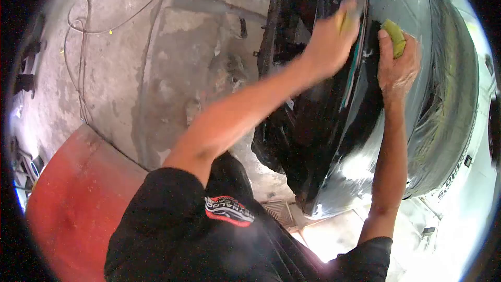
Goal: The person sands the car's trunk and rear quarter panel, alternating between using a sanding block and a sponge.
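Note:
A glossy black car body panel (334, 141) stands on edge in front of me, wet and shiny. My right hand (397, 65) presses a yellow-green sponge (395, 35) against the panel's upper part. My left hand (332, 36) is blurred and rests on the panel a little to the left, closed on something small and yellowish that I cannot identify. Both arms reach up from my black shirt at the bottom of the view.
A tyre (451, 94) with white lettering sits right behind the panel. Stained concrete floor (172, 68) spreads to the left, with a thin cable (81, 36) lying on it. A red surface (73, 203) is at lower left, a floor drain grate (279, 211) below the panel.

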The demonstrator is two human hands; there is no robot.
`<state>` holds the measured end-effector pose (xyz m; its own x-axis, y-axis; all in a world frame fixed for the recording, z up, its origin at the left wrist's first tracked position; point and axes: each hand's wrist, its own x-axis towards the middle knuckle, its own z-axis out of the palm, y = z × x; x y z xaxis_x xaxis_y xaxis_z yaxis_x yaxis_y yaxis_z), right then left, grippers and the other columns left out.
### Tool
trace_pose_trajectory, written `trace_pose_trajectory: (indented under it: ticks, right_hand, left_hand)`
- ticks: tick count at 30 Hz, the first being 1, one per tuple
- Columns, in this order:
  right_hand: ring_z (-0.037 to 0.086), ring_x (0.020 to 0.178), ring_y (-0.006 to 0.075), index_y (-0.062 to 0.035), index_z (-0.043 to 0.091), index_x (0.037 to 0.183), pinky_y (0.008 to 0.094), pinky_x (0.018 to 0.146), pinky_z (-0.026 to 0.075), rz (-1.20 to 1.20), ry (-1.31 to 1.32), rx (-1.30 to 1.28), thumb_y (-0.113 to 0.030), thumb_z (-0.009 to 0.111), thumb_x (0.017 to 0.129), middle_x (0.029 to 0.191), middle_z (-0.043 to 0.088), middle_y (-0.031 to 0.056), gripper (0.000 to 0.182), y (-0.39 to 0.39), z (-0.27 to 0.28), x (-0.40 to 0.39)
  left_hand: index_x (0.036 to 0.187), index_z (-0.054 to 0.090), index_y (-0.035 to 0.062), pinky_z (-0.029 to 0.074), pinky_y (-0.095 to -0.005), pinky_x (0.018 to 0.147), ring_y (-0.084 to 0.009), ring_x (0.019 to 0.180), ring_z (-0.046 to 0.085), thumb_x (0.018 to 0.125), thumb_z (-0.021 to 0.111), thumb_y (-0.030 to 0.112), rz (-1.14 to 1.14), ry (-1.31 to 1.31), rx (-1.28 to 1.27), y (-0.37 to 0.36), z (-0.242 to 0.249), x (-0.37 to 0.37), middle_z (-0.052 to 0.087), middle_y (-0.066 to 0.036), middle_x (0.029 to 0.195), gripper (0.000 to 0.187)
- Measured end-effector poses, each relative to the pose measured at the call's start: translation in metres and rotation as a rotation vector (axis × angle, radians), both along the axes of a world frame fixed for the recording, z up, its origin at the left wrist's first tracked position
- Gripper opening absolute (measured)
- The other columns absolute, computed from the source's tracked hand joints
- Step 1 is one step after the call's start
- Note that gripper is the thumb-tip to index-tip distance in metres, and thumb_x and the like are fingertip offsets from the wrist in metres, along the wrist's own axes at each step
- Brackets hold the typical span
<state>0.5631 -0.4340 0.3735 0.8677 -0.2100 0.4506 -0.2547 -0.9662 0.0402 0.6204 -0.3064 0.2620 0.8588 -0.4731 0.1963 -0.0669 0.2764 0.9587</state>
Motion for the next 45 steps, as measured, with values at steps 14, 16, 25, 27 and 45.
trace_pose_trajectory:
  ticks: [14, 16, 25, 27, 45]
  right_hand:
    - [0.060, 0.097, 0.0371, -0.0060, 0.066, 0.109, 0.0473, 0.090, 0.047, -0.014, -0.018, 0.007, -0.039, 0.073, 0.091, 0.102, 0.066, 0.0163, 0.038, -0.001, 0.002, 0.000]
    - [0.060, 0.096, 0.0372, -0.0061, 0.066, 0.109, 0.0474, 0.090, 0.047, -0.017, -0.017, 0.026, -0.039, 0.073, 0.091, 0.102, 0.066, 0.0164, 0.038, -0.002, 0.003, -0.001]
    - [0.060, 0.097, 0.0369, -0.0054, 0.066, 0.108, 0.0472, 0.089, 0.046, -0.005, -0.016, 0.022, -0.038, 0.073, 0.091, 0.102, 0.066, 0.0166, 0.038, -0.005, 0.000, -0.002]
    - [0.061, 0.097, 0.0369, -0.0051, 0.066, 0.108, 0.0471, 0.090, 0.046, 0.006, -0.023, 0.013, -0.038, 0.073, 0.091, 0.102, 0.066, 0.0170, 0.038, -0.005, 0.002, -0.003]
    - [0.062, 0.096, 0.0401, -0.0031, 0.065, 0.109, 0.0509, 0.086, 0.046, -0.007, -0.126, 0.056, -0.042, 0.071, 0.092, 0.101, 0.066, 0.0199, 0.043, -0.015, -0.002, -0.003]
  left_hand:
    - [0.153, 0.041, 0.0029, 0.031, -0.0412, 0.122, -0.0402, 0.146, 0.037, 0.104, 0.047, 0.016, 0.061, -0.191, 0.007, -0.008, 0.019, 0.016, 0.041, -0.027, 0.155, 0.051]
    - [0.151, 0.042, -0.0027, 0.026, -0.0476, 0.124, -0.0432, 0.151, 0.029, 0.086, 0.058, -0.001, -0.028, -0.335, 0.038, 0.051, 0.021, -0.065, 0.034, -0.029, 0.159, 0.066]
    - [0.125, 0.057, 0.0002, 0.041, -0.0473, 0.101, -0.0405, 0.119, 0.051, 0.097, 0.056, 0.015, 0.091, -0.296, 0.009, -0.027, 0.025, 0.062, 0.054, -0.024, 0.122, 0.031]
    - [0.134, 0.053, 0.0001, 0.036, -0.0459, 0.111, -0.0386, 0.130, 0.046, 0.098, 0.053, 0.015, -0.002, -0.245, 0.100, -0.010, 0.037, 0.052, 0.051, -0.025, 0.135, 0.039]
    - [0.148, 0.049, 0.0016, 0.026, -0.0437, 0.124, -0.0374, 0.150, 0.032, 0.099, 0.052, 0.007, -0.143, -0.359, 0.138, 0.090, 0.040, -0.101, 0.041, -0.024, 0.157, 0.050]
